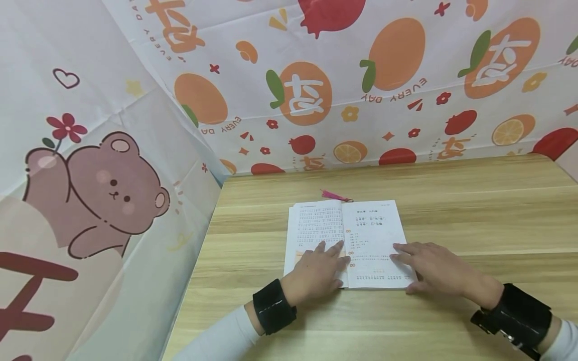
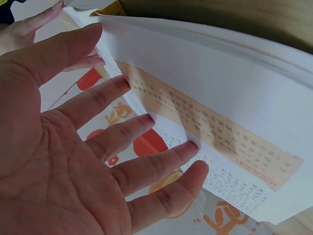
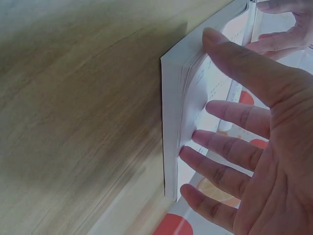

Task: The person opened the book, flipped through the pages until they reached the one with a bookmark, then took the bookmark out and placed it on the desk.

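Observation:
An open book (image 1: pixel 361 225) with printed text lies flat on the wooden table (image 1: pixel 474 210). My left hand (image 1: pixel 318 271) rests with straight fingers on the lower left page; in the left wrist view its fingertips (image 2: pixel 193 147) touch the page (image 2: pixel 220 132) by an orange band. My right hand (image 1: pixel 433 265) lies flat on the lower right page, thumb at the book's right edge. In the right wrist view its fingers (image 3: pixel 215 147) press the page beside the page stack (image 3: pixel 172 122). A pink tassel (image 1: pixel 335 195) sticks out at the book's top.
A cloth with fruit prints (image 1: pixel 361 85) hangs behind the table, and a cloth with a bear print (image 1: pixel 99 185) hangs on the left. Black wrist straps (image 1: pixel 273 306) sit on both arms. Bare wood lies to the right of the book.

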Tool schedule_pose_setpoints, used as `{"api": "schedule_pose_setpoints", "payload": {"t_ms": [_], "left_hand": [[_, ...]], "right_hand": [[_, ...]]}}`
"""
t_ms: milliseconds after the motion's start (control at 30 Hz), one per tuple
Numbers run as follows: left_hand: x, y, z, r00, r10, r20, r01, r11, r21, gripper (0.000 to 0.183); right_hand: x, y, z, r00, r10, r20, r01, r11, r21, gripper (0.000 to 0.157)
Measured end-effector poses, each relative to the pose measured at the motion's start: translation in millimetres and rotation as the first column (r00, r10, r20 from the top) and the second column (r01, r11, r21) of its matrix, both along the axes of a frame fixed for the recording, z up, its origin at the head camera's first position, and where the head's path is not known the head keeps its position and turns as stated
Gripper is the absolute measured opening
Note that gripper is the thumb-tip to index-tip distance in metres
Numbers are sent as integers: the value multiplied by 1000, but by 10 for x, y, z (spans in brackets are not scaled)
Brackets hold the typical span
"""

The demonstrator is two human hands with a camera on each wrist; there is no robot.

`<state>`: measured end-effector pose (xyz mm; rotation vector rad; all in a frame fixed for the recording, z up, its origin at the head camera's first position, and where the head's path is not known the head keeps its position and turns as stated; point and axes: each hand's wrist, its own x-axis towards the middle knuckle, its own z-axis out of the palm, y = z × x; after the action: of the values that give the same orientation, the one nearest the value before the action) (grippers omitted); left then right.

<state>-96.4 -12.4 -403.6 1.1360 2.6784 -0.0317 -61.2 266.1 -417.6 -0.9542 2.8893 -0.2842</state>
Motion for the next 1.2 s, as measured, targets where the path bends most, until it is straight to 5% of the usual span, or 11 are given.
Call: {"api": "schedule_pose_setpoints", "payload": {"t_ms": [533, 767, 967, 1200], "left_hand": [[4, -10, -1, 1000, 1, -4, -1, 1000, 20, 51], [-10, 0, -13, 998, -45, 43, 43, 998, 47, 57], [22, 83, -85, 992, 4, 127, -12, 998, 58, 76], [102, 259, -146, 997, 55, 54, -57, 998, 19, 96]], "right_hand": [[-55, 22, 6, 1000, 25, 2, -25, 1000, -11, 66], [-36, 13, 60, 999, 39, 20, -39, 999, -29, 44], [-22, -50, 110, 990, 78, -114, -81, 996, -26, 50], [-1, -189, 214, 946, 114, -303, -106, 993, 42, 61]]}}
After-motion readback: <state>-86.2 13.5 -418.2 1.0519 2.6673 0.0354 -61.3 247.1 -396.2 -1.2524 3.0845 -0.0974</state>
